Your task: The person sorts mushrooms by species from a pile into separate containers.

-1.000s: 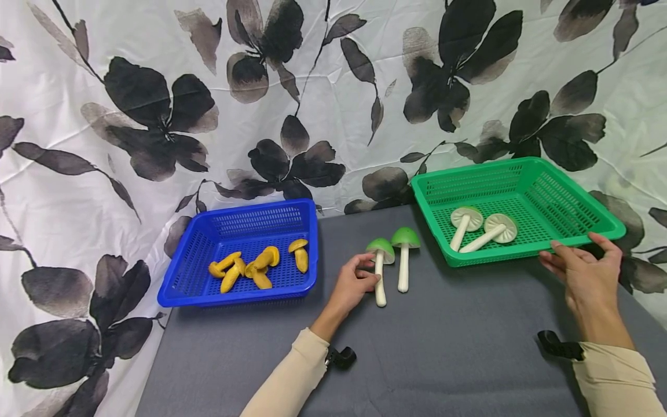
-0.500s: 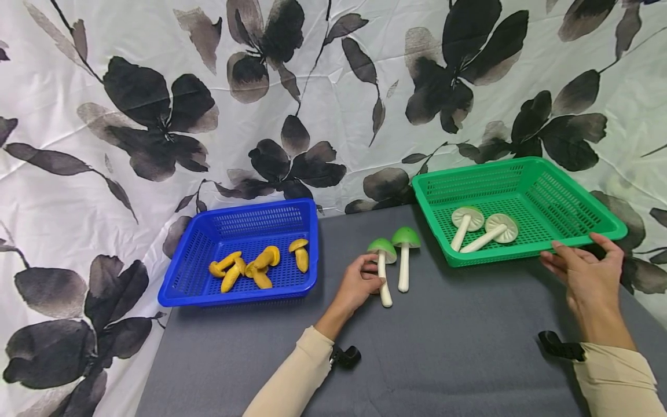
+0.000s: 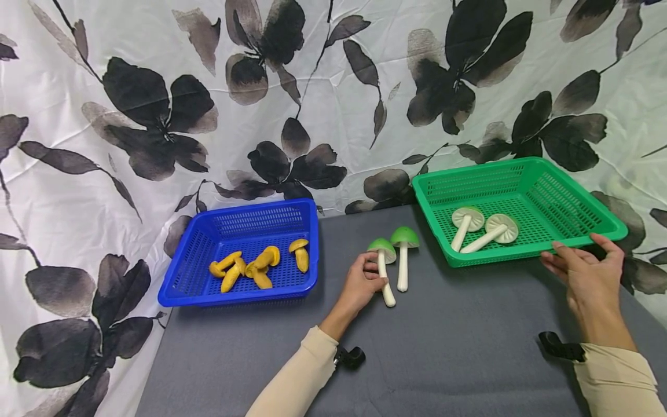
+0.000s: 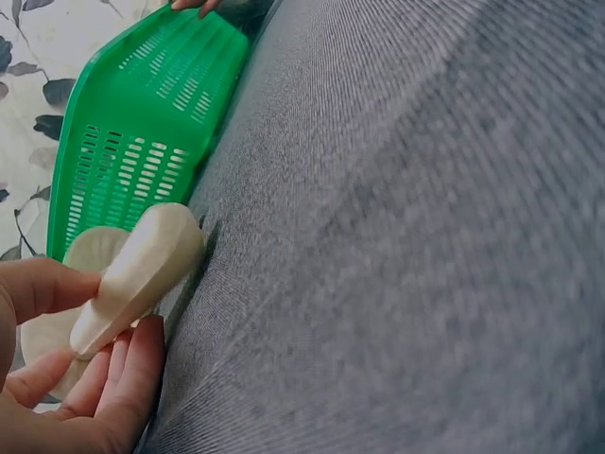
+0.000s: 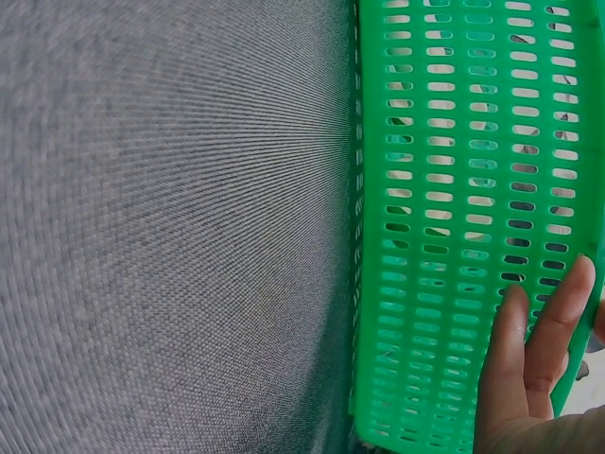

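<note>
In the head view my left hand pinches the white stem of a green-capped mushroom between thumb and fingers; the left wrist view has the stem's thick end pointing away from the hand. Right beside it lies a second green-capped mushroom, stem toward me. On the right, my right hand holds the near rim of a green basket. Its fingers lie along the perforated outer wall in the right wrist view. Inside this basket lie two mushrooms with pale undersides up.
A blue basket with several yellow mushrooms stands on the left. Both baskets rest on a grey cloth-covered table, with a floral curtain behind. A black wrist camera sits by the left sleeve.
My left hand has shifted slightly right, and the lower end of the held mushroom's stem has swung right. The right hand and both baskets stay in place.
</note>
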### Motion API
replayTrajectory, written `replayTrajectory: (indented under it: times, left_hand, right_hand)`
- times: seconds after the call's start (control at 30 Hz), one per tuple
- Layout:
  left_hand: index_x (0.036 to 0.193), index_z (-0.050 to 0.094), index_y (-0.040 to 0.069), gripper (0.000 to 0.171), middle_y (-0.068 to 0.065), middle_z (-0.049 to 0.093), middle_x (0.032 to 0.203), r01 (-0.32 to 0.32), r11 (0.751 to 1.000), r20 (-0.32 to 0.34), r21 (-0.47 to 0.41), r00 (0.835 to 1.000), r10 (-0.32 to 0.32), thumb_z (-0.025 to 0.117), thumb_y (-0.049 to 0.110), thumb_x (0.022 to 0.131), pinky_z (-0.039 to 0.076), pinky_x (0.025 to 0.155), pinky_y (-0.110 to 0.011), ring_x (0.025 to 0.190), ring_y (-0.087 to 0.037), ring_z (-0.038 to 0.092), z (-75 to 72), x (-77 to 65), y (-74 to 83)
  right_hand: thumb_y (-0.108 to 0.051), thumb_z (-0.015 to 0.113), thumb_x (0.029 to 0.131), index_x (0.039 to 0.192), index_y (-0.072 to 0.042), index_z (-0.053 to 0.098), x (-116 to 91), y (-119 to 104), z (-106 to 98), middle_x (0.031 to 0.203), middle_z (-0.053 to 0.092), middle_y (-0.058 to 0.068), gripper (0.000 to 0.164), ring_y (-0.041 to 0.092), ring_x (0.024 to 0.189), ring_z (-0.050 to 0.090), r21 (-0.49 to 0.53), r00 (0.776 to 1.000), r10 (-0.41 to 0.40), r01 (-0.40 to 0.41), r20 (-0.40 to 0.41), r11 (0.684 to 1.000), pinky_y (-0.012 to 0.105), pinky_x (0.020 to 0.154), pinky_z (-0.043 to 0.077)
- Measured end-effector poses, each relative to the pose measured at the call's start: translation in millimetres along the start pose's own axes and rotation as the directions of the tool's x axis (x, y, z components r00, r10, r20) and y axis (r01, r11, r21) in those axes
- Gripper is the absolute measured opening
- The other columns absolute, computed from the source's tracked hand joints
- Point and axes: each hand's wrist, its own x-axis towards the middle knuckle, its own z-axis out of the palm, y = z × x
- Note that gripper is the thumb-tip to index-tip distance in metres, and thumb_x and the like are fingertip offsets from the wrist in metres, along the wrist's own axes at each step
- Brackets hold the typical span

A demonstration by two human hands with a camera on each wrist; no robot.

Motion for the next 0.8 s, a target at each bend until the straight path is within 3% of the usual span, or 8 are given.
replayTrajectory:
  times: [0.2,0.43,0.8]
  left_hand:
    - [0.138,0.058,0.011,0.062,-0.014,0.061,0.111,-0.003,0.997,0.007,-0.078,1.0,0.004,0.072,-0.012,0.082,0.06,0.066,-0.029,0.083,-0.013,0.062,-0.5,0.8,1.5]
    - [0.136,0.06,0.007,0.06,-0.017,0.063,0.112,0.016,0.98,-0.002,-0.196,1.0,-0.017,0.072,-0.014,0.081,0.061,0.065,-0.03,0.085,-0.015,0.065,-6.2,3.8,3.8]
    - [0.137,0.061,0.014,0.057,-0.011,0.064,0.114,0.013,0.968,-0.009,-0.249,1.0,-0.016,0.072,-0.006,0.085,0.061,0.072,-0.036,0.087,-0.014,0.067,-11.7,12.2,17.9]
  right_hand:
    - [0.005,0.076,0.087,0.141,-0.027,0.024,1.2,1.3,-1.2,0.081,0.071,0.005,0.082,0.022,0.06,0.074,-0.001,1.0,-0.008,0.008,0.002,1.0,0.032,0.057,0.062]
    - [0.004,0.076,0.087,0.144,-0.027,0.023,2.5,2.5,-2.0,0.082,0.071,0.004,0.083,0.021,0.061,0.074,-0.02,1.0,-0.011,0.011,-0.005,1.0,0.032,0.058,0.062]
    - [0.005,0.076,0.086,0.142,-0.026,0.023,3.3,3.7,-3.0,0.081,0.071,0.004,0.082,0.021,0.06,0.074,-0.007,1.0,-0.009,0.009,-0.009,1.0,0.031,0.057,0.062]
